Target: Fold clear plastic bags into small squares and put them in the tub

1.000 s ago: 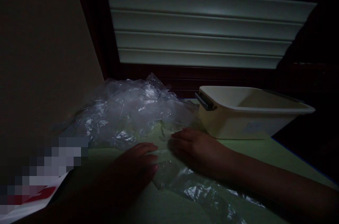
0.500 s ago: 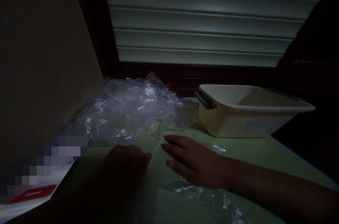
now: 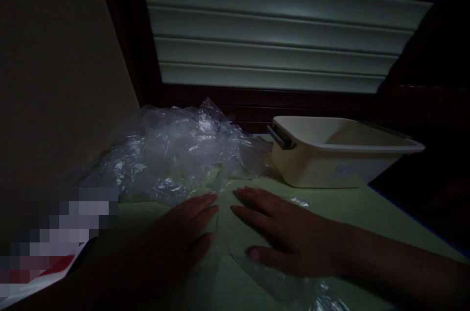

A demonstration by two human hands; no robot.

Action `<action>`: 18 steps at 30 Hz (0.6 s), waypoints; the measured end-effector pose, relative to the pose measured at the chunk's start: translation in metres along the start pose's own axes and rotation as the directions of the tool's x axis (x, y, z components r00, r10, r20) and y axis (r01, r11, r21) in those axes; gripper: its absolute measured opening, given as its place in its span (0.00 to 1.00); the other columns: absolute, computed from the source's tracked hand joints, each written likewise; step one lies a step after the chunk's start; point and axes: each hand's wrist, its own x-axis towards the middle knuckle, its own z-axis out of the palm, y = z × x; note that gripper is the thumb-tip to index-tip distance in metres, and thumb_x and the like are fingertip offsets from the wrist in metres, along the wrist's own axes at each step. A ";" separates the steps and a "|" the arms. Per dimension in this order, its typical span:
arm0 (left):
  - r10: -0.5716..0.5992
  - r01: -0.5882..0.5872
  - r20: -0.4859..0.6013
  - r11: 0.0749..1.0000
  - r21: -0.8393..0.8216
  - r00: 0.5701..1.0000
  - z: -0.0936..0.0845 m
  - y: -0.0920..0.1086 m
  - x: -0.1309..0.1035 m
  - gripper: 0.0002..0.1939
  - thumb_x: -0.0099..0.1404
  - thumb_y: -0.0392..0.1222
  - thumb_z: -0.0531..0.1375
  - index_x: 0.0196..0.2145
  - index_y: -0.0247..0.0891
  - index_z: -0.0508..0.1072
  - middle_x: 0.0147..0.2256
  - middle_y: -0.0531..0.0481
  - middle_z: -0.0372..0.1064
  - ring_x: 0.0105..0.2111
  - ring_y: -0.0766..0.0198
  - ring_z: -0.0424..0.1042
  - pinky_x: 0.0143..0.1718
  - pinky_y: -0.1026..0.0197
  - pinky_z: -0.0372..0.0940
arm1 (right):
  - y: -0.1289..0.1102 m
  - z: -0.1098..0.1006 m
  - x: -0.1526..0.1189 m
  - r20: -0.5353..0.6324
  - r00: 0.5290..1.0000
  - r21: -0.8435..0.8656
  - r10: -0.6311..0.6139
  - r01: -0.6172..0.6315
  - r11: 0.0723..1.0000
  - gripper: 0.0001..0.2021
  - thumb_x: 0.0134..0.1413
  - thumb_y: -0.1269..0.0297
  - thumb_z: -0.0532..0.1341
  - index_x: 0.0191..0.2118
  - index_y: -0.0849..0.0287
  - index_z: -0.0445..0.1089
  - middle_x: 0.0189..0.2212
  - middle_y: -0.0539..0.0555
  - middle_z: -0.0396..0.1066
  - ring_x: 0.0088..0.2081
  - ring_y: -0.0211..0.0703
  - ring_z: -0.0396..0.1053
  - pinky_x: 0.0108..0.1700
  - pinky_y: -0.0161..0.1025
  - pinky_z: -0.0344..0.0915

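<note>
Clear plastic (image 3: 277, 284) lies under the right hand (image 3: 297, 232) near the left hand (image 3: 179, 227), fingers (image 3: 253, 216) spread, holding nothing.

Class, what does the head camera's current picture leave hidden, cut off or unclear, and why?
In the head view:
- Tub: floor hidden by its near wall.
- Pale patch on it: too dim to read.
- Loose plastic: partly hidden by the right hand, cut off by the bottom edge.
- Left hand: wrist lost in shadow.
- Red-and-white item: pixelated, cut off by the left edge.
</note>
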 end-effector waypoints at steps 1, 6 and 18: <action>0.001 -0.001 0.004 1.000 0.002 1.000 0.000 0.000 0.001 0.25 0.70 0.41 0.52 0.63 0.44 0.58 0.62 0.46 0.59 0.59 0.52 0.63 0.60 0.51 0.59 | -0.003 -0.001 -0.009 0.014 1.000 -0.007 0.013 -0.013 1.000 0.33 0.64 0.50 0.53 0.66 0.66 0.54 0.67 0.71 0.42 0.68 0.62 0.42 0.64 0.61 0.49; 0.014 -0.014 0.022 1.000 0.000 1.000 -0.003 0.000 0.004 0.24 0.71 0.41 0.51 0.63 0.42 0.58 0.62 0.44 0.59 0.59 0.52 0.63 0.60 0.50 0.61 | -0.018 -0.013 -0.051 0.000 0.999 -0.022 0.037 -0.037 0.999 0.30 0.62 0.51 0.57 0.66 0.56 0.57 0.66 0.64 0.48 0.66 0.60 0.49 0.63 0.57 0.55; 0.065 -0.075 0.082 0.989 0.124 0.994 -0.006 0.001 0.011 0.20 0.71 0.40 0.49 0.58 0.36 0.65 0.60 0.38 0.61 0.57 0.49 0.65 0.56 0.47 0.66 | -0.021 -0.028 -0.024 -0.186 0.963 0.181 0.195 -0.162 0.970 0.17 0.67 0.68 0.49 0.53 0.65 0.70 0.50 0.64 0.73 0.48 0.47 0.73 0.51 0.43 0.70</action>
